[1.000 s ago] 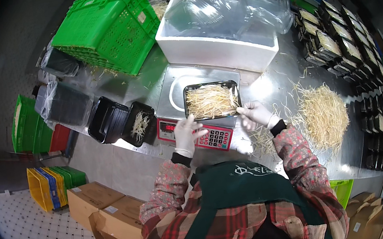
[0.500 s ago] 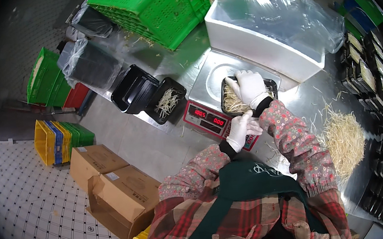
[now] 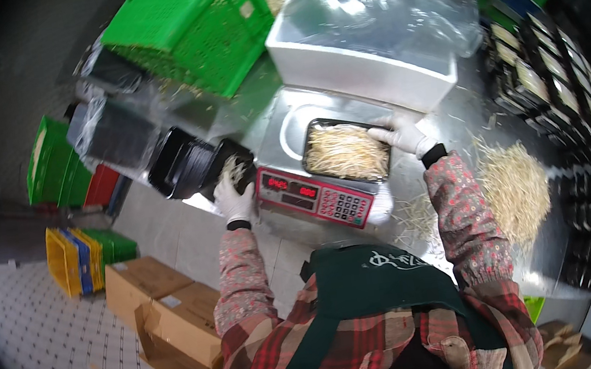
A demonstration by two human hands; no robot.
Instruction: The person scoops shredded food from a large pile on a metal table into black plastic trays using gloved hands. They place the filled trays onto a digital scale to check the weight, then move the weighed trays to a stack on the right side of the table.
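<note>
A black tray heaped with pale bean sprouts rests on the steel plate of a digital scale with a red front panel. My right hand, in a white glove, grips that tray at its right corner, fingertips over the rim against the sprouts. To the left of the scale, my gloved left hand reaches into a second black tray holding a small bunch of sprouts. Its fingers close around the bunch; their tips are partly hidden and slightly blurred.
Stacked empty black trays adjoin the left tray. A white foam box with clear plastic stands behind the scale, beside a green crate. Loose sprouts lie piled at right, before rows of filled trays. Cardboard boxes stand lower left.
My left hand has moved left from the scale's front into the small tray. The right hand has slid from over the sprouts to the tray's right corner, uncovering them. The view has shifted.
</note>
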